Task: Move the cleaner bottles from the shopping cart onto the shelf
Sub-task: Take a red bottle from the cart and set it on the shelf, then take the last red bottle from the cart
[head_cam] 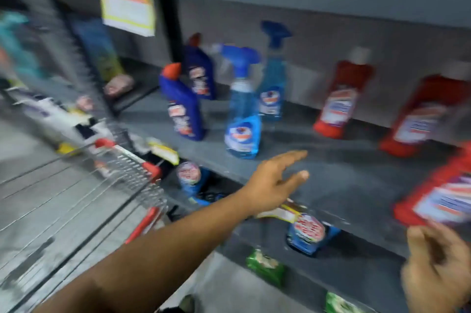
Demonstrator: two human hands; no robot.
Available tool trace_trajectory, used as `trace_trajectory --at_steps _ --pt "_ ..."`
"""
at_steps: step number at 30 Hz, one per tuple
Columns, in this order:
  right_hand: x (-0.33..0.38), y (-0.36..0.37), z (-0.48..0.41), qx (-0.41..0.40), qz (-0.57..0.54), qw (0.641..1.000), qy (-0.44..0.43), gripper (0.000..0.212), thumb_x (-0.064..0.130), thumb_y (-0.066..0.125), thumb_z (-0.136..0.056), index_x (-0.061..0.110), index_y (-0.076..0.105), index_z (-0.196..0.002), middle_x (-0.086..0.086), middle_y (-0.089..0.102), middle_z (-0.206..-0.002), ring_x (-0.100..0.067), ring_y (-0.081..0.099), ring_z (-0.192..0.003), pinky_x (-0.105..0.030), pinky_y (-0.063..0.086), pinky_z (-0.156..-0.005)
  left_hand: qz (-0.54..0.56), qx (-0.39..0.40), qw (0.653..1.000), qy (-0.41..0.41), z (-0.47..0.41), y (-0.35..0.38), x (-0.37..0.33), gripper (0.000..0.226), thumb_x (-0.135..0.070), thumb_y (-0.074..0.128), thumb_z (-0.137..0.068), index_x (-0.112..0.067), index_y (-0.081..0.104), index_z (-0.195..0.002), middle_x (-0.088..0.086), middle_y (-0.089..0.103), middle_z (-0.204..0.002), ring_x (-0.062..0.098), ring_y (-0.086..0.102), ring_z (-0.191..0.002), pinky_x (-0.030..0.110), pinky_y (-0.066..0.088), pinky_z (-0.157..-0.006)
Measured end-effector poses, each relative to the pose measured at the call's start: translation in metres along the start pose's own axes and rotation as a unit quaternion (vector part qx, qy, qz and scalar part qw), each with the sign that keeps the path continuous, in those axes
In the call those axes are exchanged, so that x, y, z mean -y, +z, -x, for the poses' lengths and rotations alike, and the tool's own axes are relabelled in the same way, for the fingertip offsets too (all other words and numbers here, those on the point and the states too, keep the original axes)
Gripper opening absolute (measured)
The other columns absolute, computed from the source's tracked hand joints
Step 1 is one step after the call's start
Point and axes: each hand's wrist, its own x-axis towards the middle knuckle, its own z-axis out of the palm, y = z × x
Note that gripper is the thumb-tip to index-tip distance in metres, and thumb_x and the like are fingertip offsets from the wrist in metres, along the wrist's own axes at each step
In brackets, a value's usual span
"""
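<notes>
Both hands are empty. On the left, the grip is the left hand (274, 180), wide open with fingers spread, reaching out over the front edge of the grey shelf (344, 180) and holding nothing. On the right, the right hand (438, 269) is low in the corner, blurred, with its fingers loosely open; it looks empty too, just under a red bottle (438, 198) that stands at the shelf's front.

Cleaner bottles stand on the shelf. Two dark blue bottles with red caps are on the left side, one in front (182, 106) and one behind (200, 70). Beside them are two light blue spray bottles, one near the front (243, 109) and one farther back (274, 75). Two more red bottles stand to the right, one in the middle (342, 98) and one nearer the edge (423, 116).

A wire shopping cart (76, 198) with red corners sits at the left, close to the shelf. What is inside it is too blurry to tell. A yellow price tag (127, 4) hangs from the shelf above.
</notes>
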Motion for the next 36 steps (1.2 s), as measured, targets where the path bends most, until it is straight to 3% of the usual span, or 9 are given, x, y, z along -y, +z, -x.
trace_trajectory --at_steps 5,8,11,14,18,21,26,32,36 --pt "0.023 0.129 0.069 0.355 0.03 0.934 0.004 0.017 0.044 0.057 -0.079 0.046 0.061 -0.095 0.025 0.066 -0.093 0.003 0.062 -0.082 -0.012 0.047 -0.078 0.04 -0.254 0.955 -0.146 0.125 -0.158 0.082 0.022 -0.013 0.063 -0.085 -0.009 0.065 -0.107 -0.005 0.076 -0.087 0.0 0.063 -0.078 0.02 0.053 -0.075" --pt "0.068 0.226 0.091 0.491 0.018 0.866 -0.092 0.015 0.037 0.054 -0.08 0.034 0.063 -0.093 0.013 0.064 -0.092 0.001 0.061 -0.089 -0.012 0.046 -0.081 0.026 -0.412 0.875 -0.252 0.2 -0.248 0.123 0.019 -0.011 0.062 -0.085 -0.004 0.066 -0.102 -0.001 0.068 -0.08 -0.007 0.057 -0.067 0.019 0.046 -0.071" --pt "0.104 0.332 0.127 0.601 0.015 0.787 -0.142 0.019 0.027 0.061 -0.078 0.026 0.066 -0.096 0.005 0.064 -0.095 -0.007 0.062 -0.09 -0.019 0.047 -0.084 0.013 -0.491 0.795 -0.354 0.263 -0.306 0.18 0.026 -0.016 0.064 -0.083 -0.003 0.066 -0.106 0.008 0.066 -0.087 0.01 0.056 -0.073 0.028 0.043 -0.072" --pt "0.115 0.433 0.172 0.714 0.091 0.666 -0.199 0.027 0.024 0.065 -0.078 0.025 0.066 -0.105 0.001 0.068 -0.102 -0.013 0.062 -0.093 -0.025 0.047 -0.086 0.123 -0.419 0.758 -0.484 0.31 -0.321 0.243 0.033 -0.005 0.055 -0.087 0.008 0.055 -0.117 0.005 0.067 -0.074 0.009 0.06 -0.056 0.019 0.047 -0.052" --pt "0.093 0.537 0.251 0.823 0.252 0.427 -0.278 0.035 0.027 0.061 -0.084 0.02 0.059 -0.118 -0.007 0.066 -0.119 -0.025 0.059 -0.108 -0.028 0.043 -0.089 0.084 -0.166 0.76 -0.623 0.341 -0.299 0.31 0.038 -0.021 0.06 -0.084 -0.01 0.057 -0.12 0.013 0.066 -0.114 0.027 0.065 -0.1 0.036 0.052 -0.089" --pt "0.057 0.581 0.309 0.844 0.326 0.232 -0.357 0.038 0.023 0.058 -0.084 0.022 0.057 -0.123 -0.006 0.061 -0.127 -0.029 0.054 -0.116 -0.033 0.043 -0.096 0.014 -0.007 0.796 -0.605 0.347 -0.275 0.351 0.05 -0.028 0.059 -0.085 -0.013 0.049 -0.131 0.011 0.057 -0.133 0.026 0.056 -0.119 0.029 0.043 -0.1" --pt "-0.008 0.616 0.364 0.841 0.332 0.044 -0.425 0.036 0.006 0.058 -0.077 0.017 0.064 -0.111 -0.015 0.067 -0.113 -0.032 0.062 -0.102 -0.035 0.05 -0.083 0.029 0.033 0.82 -0.57 0.34 -0.255 0.393 0.044 -0.03 0.058 -0.084 -0.015 0.052 -0.125 0.01 0.058 -0.132 0.027 0.054 -0.119 0.034 0.041 -0.099" --pt "-0.055 0.628 0.386 0.832 0.351 -0.082 -0.422 0.016 0.013 0.064 -0.078 0.012 0.063 -0.094 -0.007 0.064 -0.093 -0.022 0.062 -0.086 -0.037 0.055 -0.08 0.103 0.02 0.806 -0.583 0.353 -0.236 0.435 0.054 -0.038 0.069 -0.07 -0.03 0.053 -0.12 0.004 0.066 -0.115 0.023 0.059 -0.105 0.044 0.049 -0.095" --pt "-0.063 0.634 0.38 0.854 0.37 -0.055 -0.361 0.01 0.014 0.06 -0.084 0.013 0.061 -0.094 -0.002 0.057 -0.083 -0.02 0.063 -0.085 -0.032 0.055 -0.08 0.215 -0.037 0.779 -0.588 0.353 -0.241 0.439 0.054 -0.035 0.072 -0.072 -0.024 0.056 -0.122 0.002 0.063 -0.116 0.019 0.058 -0.103 0.033 0.049 -0.089"
